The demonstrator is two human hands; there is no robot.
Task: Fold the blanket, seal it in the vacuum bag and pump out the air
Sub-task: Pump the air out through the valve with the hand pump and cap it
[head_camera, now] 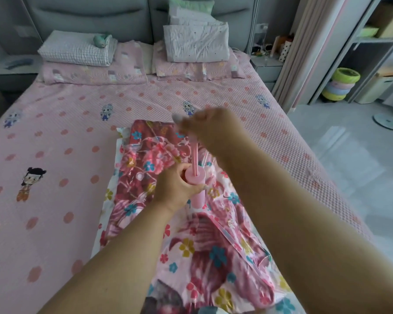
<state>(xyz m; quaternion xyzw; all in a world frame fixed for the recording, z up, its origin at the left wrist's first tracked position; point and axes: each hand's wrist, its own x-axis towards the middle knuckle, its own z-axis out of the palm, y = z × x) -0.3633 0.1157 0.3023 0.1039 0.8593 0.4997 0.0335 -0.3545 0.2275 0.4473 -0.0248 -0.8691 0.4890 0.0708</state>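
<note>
Nearest you, the vacuum bag (216,257) lies flat on the bed (55,155), its clear film wrinkled over the folded floral blanket (145,143) inside; the blanket fills most of the bag, and a white margin of the bag shows along its left edge. Your left hand (176,188) curls around the upper body of the pink pump (196,189), which stands upright on the bag near its middle. The pump's thin rod (195,155) is drawn well out of the barrel. Your right hand (204,123) grips the top of that rod, fingers closed over the handle; the hand is blurred, so the handle itself cannot be made out. Beyond the bag, the pink dotted sheet runs to the head of the bed, where two pink pillows (95,73) lie side by side. A folded checked cover (77,51) rests on the left pillow, and a stack of pale folded bedding (195,41) rests on the right one, against the grey headboard (89,14).
</note>
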